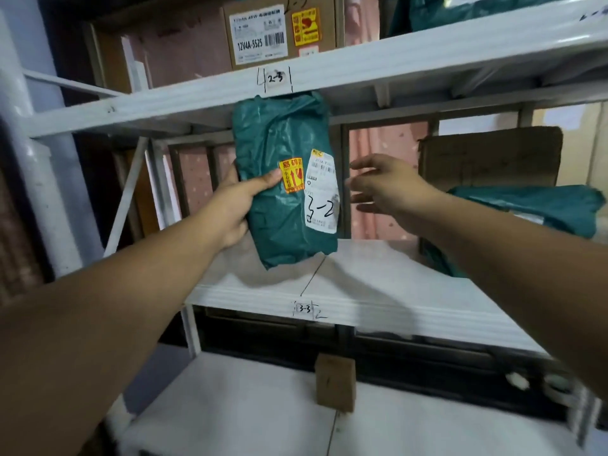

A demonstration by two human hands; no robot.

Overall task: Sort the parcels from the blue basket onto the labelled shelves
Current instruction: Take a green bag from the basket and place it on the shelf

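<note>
My left hand [238, 205] grips a green plastic parcel [283, 143] by its left edge and holds it upright above the middle shelf [378, 297]. The parcel's white label reads "3-2" in black marker, next to a yellow and red fragile sticker. Just to the right of the parcel, my right hand [385, 185] hovers with its fingers spread, not touching it. The shelf edge below carries a tag marked "3-3" [303, 309]; the shelf above [362, 65] has a tag marked "2-3" [275, 79].
A cardboard box [279, 28] stands on the upper shelf. At the right of the middle shelf lie another green parcel [533, 209] and a brown carton [490, 156]. A small brown box [335, 383] stands on the lowest shelf.
</note>
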